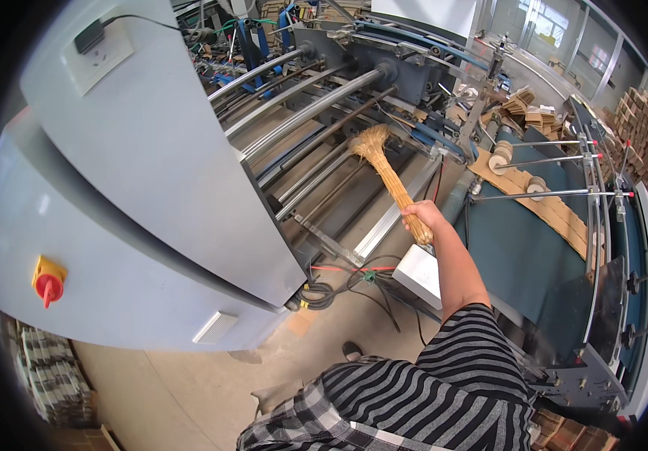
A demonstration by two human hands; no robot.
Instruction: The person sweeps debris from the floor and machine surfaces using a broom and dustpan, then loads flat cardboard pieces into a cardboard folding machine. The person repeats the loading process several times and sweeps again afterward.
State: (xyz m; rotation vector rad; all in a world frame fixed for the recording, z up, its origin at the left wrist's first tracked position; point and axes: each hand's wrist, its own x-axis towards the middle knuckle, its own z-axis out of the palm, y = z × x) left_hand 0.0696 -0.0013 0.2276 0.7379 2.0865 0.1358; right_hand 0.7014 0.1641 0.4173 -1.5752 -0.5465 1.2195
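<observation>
"So, where's the straw hand broom (pixel 386 174)?"

"Between one and two o'clock in the view, its flared bristles (pixel 373 140) pointing to eleven over the machine (pixel 414 80), contact unclear."

"And the grip?"

"The right hand (pixel 424 215) is wrapped round the handle (pixel 400 192) near its butt. The left hand is out of view, so I can't tell its grip."

"What else?"

"From the right hand: chrome rollers (pixel 316 110) toward ten, a white box (pixel 418 274) at six, a green conveyor belt (pixel 519 255) at four bearing a corrugated cardboard strip (pixel 557 218). Near nine in the view, a red-and-yellow rotary switch (pixel 49 284) on a pale cabinet (pixel 136 248)."
</observation>
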